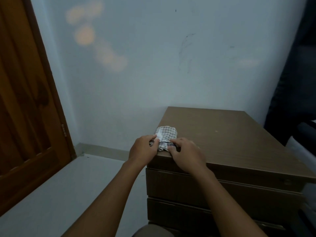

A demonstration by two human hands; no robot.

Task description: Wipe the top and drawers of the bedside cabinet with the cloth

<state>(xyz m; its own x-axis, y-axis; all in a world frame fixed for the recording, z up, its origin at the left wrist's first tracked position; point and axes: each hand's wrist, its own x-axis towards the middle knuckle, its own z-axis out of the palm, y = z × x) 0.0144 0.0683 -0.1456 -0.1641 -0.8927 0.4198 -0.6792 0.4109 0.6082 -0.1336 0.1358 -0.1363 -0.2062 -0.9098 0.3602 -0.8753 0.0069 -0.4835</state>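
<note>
A brown bedside cabinet (227, 134) stands against the pale wall at lower right, with two drawer fronts (179, 183) visible below its top. A white cloth with a dark grid pattern (166, 135) lies bunched on the top's front left corner. My left hand (142, 149) grips the cloth's left edge at the cabinet's corner. My right hand (185, 153) pinches the cloth's near right edge, with its palm over the cabinet's front edge.
A brown wooden door (25, 108) stands at the left. The pale floor (71, 194) stretches left of the cabinet. A dark object, perhaps a bed or chair (304, 130), sits close to the cabinet's right side. My knee (152, 231) shows at the bottom.
</note>
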